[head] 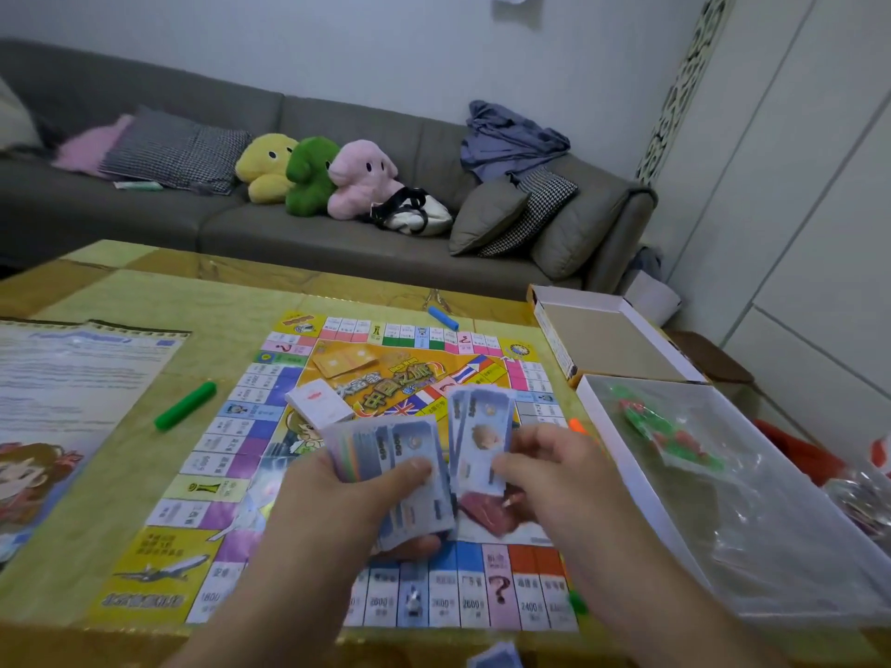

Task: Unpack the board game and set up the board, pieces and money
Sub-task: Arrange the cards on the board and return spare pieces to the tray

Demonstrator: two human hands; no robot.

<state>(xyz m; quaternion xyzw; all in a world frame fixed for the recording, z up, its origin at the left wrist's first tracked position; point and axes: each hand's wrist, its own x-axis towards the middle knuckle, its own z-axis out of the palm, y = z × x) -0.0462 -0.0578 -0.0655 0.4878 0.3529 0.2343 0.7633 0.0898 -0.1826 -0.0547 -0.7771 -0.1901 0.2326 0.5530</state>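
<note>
Yellow counter [120,291] carries game board [231,455]. Above board: left hand [352,499] grip clamped on fanned money stack [385,455], long axis pointing away; right hand [545,470] pinches upright bills [477,426].

A home living room, given away by the grey sofa [308,233] beyond the hands [381,489], lined with three plush toys [313,173], cushions [487,216] and crumpled clothing [511,137].
</note>
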